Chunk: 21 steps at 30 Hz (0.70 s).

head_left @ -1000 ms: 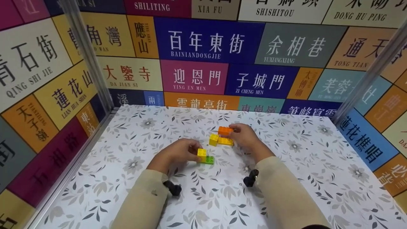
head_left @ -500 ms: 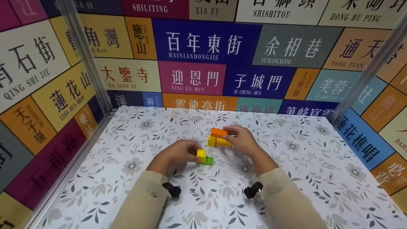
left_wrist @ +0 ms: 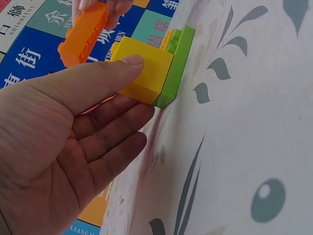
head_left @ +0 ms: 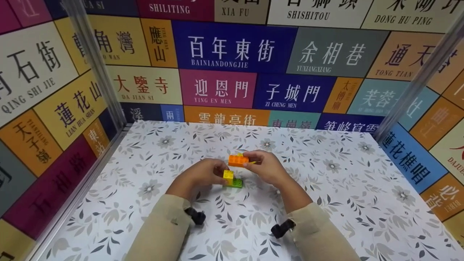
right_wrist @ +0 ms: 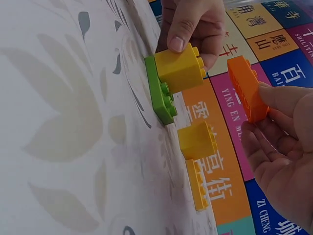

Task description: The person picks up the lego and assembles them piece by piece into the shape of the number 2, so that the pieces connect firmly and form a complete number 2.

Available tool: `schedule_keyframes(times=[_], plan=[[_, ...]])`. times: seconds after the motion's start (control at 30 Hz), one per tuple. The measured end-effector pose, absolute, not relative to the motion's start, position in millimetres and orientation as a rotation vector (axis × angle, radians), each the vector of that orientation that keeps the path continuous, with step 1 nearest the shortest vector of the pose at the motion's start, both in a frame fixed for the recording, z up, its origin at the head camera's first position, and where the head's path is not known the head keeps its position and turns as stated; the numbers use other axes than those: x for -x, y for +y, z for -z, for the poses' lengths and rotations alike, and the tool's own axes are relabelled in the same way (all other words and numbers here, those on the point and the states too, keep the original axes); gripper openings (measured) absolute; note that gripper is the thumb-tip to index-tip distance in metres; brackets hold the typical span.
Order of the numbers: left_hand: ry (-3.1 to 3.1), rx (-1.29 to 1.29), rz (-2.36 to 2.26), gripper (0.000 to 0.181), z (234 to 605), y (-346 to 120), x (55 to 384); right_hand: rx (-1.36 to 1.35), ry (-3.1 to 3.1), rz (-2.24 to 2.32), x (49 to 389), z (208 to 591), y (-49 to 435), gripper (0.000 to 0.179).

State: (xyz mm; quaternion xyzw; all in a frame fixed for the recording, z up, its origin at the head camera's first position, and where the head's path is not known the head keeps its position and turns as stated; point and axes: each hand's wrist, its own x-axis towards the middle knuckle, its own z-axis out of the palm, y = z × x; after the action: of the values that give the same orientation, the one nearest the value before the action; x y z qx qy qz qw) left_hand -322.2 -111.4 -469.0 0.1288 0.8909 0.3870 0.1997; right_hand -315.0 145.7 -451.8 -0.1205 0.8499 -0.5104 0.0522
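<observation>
Across the top of the frame stands the wall of coloured street-name panels [head_left: 232, 47], and below it the white floral tablecloth [head_left: 239, 235] fills the middle and bottom. At centre, my left hand [head_left: 202, 174] holds the build steady, thumb against the face of its square yellow brick [head_left: 228, 177]; right of centre, my right hand [head_left: 267, 169] pinches one end of an orange brick between thumb and fingers. The build sits at the centre of the frame: a green plate [head_left: 237, 183] lies on the cloth with that yellow brick on its left end, its right-end studs bare. Just above it in the frame, the orange brick [head_left: 237, 160] hangs in the air, studs up, touching nothing but my fingers. Low in the middle of the right wrist view are a loose yellow brick [right_wrist: 195, 141] and a thin yellow plate [right_wrist: 198, 186] (from my head they're mostly hidden behind the orange one). I judge this to be the step of bringing orange to the build; the next move seems to call for lining up its hollow underside with studs, then pressing down while my left hand braces. Whether it belongs on green or yellow, I can't tell.
</observation>
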Motion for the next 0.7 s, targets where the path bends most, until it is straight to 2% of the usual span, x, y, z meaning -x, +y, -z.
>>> schedule_keyframes(times=[0.43, 0.7], plan=[[2.461, -0.306, -1.099, 0.025, 468.2, -110.6, 323.0, 0.423, 2.594, 1.504, 306.3, 461.8, 140.0, 0.033], [2.515, -0.429, -1.075, 0.029, 472.6, -112.4, 324.3, 0.443, 2.568, 1.526, 305.2, 464.5, 141.7, 0.035]])
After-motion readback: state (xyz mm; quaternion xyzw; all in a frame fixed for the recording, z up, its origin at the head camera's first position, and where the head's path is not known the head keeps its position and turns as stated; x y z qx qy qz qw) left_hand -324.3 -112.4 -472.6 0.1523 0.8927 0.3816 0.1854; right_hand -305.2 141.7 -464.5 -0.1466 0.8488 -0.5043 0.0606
